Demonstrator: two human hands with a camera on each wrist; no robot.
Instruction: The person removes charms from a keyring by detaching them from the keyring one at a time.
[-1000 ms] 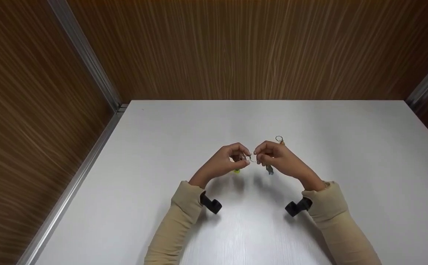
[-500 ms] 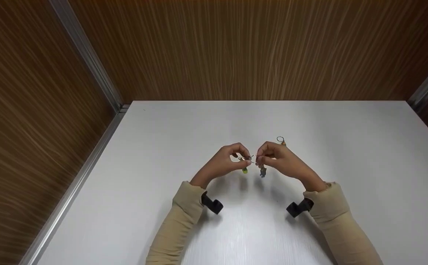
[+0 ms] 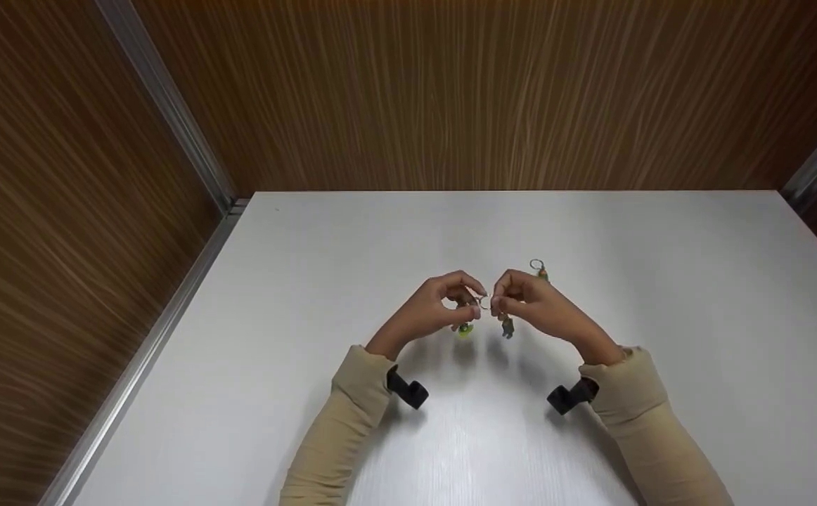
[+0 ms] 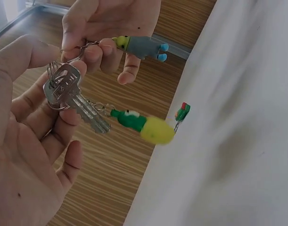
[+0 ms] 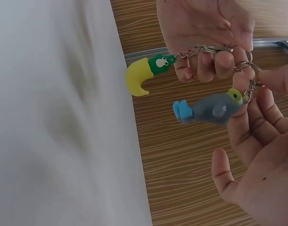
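While above the table [image 3: 310, 316], both hands' fingers [image 4: 63, 115] each pinching a keyring [image 4: 59, 87].

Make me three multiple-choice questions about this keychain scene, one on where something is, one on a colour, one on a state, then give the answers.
1. Where is the third keychain?
A. on the table beyond the right hand
B. in the left hand
C. on a sleeve

2. What colour is the body of the charm hanging from the right hand?
A. red
B. grey
C. white

3. How does the left hand stand?
A. flat on the table
B. pinching a key ring with a key
C. open and idle

Answers: 1 A, it lies on the white table. 2 B, the grey charm has blue feet. 3 B, its fingers pinch the key ring, with the yellow and green charm dangling.
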